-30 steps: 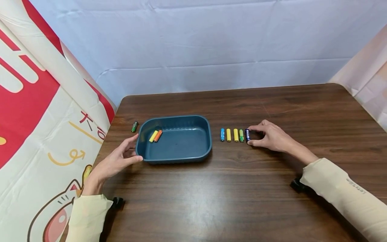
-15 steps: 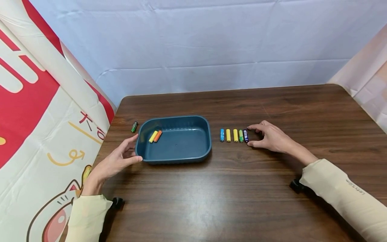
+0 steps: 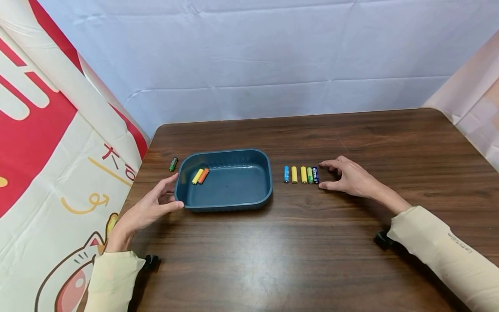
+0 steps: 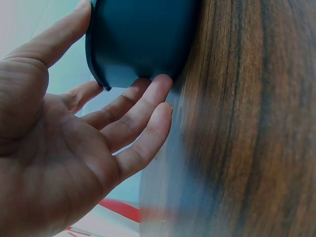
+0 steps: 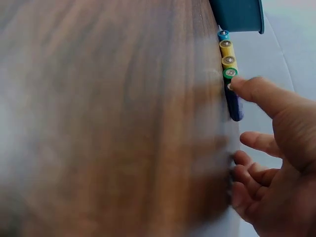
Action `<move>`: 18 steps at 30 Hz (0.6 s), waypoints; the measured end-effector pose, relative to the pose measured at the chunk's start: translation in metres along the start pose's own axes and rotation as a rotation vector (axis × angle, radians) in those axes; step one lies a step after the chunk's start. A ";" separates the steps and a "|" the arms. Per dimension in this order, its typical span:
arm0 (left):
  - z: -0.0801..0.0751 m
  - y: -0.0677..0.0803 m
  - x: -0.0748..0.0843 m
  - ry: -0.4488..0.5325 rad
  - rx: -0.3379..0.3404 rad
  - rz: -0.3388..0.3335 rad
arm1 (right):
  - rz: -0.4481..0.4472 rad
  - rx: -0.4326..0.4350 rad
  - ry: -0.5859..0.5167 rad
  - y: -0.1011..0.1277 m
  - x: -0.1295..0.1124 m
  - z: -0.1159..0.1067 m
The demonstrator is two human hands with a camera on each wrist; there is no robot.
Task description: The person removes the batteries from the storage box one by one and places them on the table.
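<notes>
In the head view my left hand (image 3: pixel 146 210) holds the left end of a dark teal plastic tray (image 3: pixel 228 206), thumb on its near corner and index finger on its left side. A yellow battery (image 3: pixel 197 176) and an orange battery (image 3: pixel 203 176) lie side by side inside. My right hand (image 3: pixel 351 177) holds nothing, its thumb and index finger spread just right of a dark blue battery (image 3: pixel 315 175). That battery ends a row with a green battery (image 3: pixel 310 175), two yellow ones, the nearer being a yellow battery (image 3: pixel 303 174), and a light blue battery (image 3: pixel 286 174).
Another green battery (image 3: pixel 173 164) lies left of the tray, beyond my left hand. Everything rests on a dark wooden table (image 3: pixel 249 251). A pale cloth backdrop (image 3: pixel 265 60) hangs behind it, and a printed red and white cloth (image 3: pixel 46 143) hangs at the left.
The dark blue battery has moved left, up against the green one. My right thumb and index finger have let go of it. The left hand and tray have stayed put.
</notes>
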State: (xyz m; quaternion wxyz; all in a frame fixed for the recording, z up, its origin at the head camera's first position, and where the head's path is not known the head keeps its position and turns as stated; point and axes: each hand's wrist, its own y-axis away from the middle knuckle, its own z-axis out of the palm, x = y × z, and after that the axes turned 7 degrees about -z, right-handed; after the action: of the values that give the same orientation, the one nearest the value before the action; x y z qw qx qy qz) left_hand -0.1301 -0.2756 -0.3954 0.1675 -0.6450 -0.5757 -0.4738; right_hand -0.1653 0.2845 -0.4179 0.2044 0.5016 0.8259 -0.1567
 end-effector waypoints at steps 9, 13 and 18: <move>0.000 -0.001 0.001 -0.021 0.001 0.000 | -0.114 0.028 -0.067 -0.028 -0.053 -0.020; 0.000 -0.002 0.001 -0.027 0.004 0.001 | -0.216 0.030 -0.134 -0.058 -0.090 -0.021; 0.000 -0.002 0.000 -0.036 0.016 -0.007 | -0.254 0.027 -0.279 -0.102 -0.137 0.000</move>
State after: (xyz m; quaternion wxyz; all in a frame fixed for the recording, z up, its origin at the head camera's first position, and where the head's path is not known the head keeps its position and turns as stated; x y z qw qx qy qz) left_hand -0.1319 -0.2750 -0.3959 0.1604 -0.6502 -0.5846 -0.4580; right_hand -0.1997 0.1344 -0.3450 0.2886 0.3696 0.8440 -0.2604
